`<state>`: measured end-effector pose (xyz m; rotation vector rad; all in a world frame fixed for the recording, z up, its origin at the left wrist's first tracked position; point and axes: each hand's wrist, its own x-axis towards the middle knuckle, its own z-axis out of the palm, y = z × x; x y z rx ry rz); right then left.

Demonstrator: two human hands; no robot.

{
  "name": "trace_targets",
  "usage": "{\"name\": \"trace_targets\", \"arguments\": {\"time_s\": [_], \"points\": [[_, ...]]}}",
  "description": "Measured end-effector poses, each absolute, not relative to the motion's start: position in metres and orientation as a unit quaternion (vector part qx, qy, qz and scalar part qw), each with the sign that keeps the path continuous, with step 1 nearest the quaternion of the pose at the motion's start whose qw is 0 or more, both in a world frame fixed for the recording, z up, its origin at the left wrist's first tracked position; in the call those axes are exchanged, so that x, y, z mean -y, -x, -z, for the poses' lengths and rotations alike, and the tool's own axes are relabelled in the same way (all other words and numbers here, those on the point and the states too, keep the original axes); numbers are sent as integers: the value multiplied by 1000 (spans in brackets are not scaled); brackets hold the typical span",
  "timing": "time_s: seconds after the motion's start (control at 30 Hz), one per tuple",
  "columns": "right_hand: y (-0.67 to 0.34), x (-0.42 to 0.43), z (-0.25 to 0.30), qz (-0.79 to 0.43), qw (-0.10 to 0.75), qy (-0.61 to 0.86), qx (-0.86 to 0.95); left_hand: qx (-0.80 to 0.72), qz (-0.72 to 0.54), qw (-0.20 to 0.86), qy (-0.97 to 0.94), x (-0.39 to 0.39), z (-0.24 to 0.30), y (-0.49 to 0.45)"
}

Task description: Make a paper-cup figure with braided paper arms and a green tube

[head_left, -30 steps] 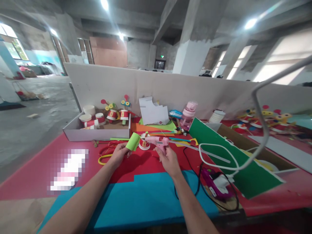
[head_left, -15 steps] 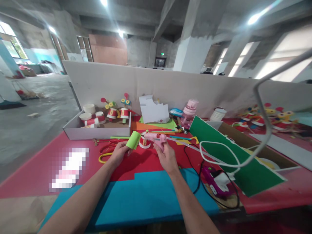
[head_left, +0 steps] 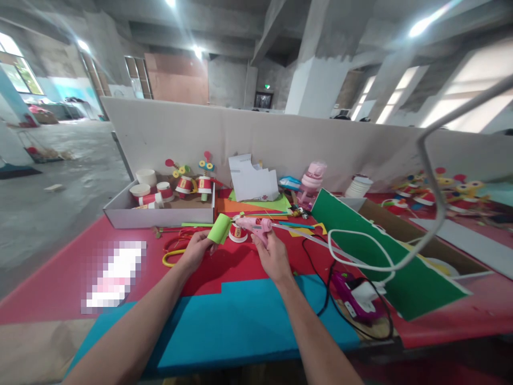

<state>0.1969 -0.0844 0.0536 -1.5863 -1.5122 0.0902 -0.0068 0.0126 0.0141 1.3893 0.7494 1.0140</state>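
My left hand is closed on a rolled tube of lime-green paper, tilted above the red table covering. Wrapped in my right hand is a pink hot glue gun, its nozzle pointing left at the tube's upper right edge. Whether the nozzle touches the paper I cannot tell. A clear glue stick trails out of the back of the gun. Just behind the nozzle a red and white paper cup stands upside down, partly hidden. Yellow-handled scissors lie beside my left hand.
A white box at the back left holds paper cups and two cup figures. Blue sheet covers the near edge. On the right are a purple power strip, looping cables and a green box side. A white partition stands behind.
Almost nothing differs. Both hands keep their hold on the green paper tube and the glue gun, and the whole view has shifted very slightly.
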Motion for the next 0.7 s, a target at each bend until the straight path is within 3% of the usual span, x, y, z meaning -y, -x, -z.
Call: {"name": "trace_targets", "arguments": {"time_s": [0.7], "points": [[-195,89,-60,-13,427,662,616,-315,-434,581,-613,-12,-16,7]]}}
